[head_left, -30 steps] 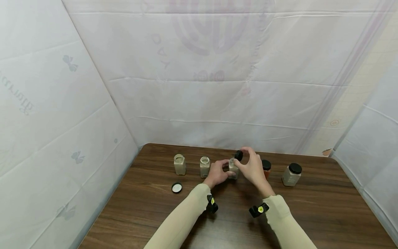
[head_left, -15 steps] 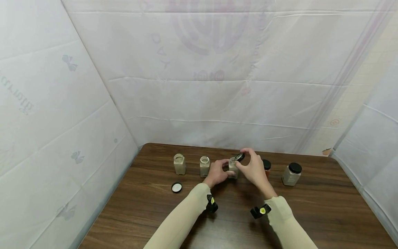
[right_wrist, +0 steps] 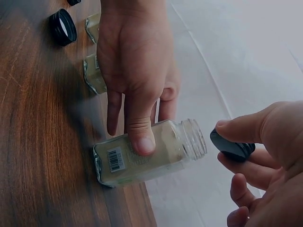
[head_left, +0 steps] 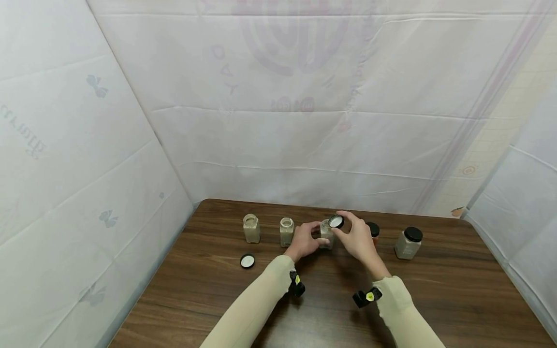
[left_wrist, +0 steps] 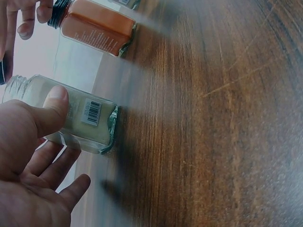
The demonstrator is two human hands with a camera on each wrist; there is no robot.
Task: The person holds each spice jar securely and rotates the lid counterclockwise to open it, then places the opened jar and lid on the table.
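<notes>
My left hand (head_left: 304, 240) grips a square glass jar (right_wrist: 161, 153) of pale powder around its body, thumb across the front near a barcode label. The jar stands on the table with its threaded mouth uncovered. Just off that mouth, my right hand (head_left: 358, 238) pinches a black screw lid (right_wrist: 232, 145) between thumb and fingers. In the head view the lid (head_left: 336, 221) is tilted so its white inner face shows. A jar of orange-red powder (left_wrist: 97, 26) with a black lid stands to the right, partly behind my right hand in the head view.
Two uncovered jars of pale powder, one far left (head_left: 251, 229) and one nearer (head_left: 286, 233), stand left of my hands. A black lid (head_left: 247, 261) lies white side up before them. A black-lidded jar (head_left: 408, 244) stands at the right. White cloth (head_left: 278, 145) hangs behind the table.
My right hand has turned the black lid over from beside the jar's mouth, so its white inside now faces up toward the head camera. The left hand keeps its grip on the jar.
</notes>
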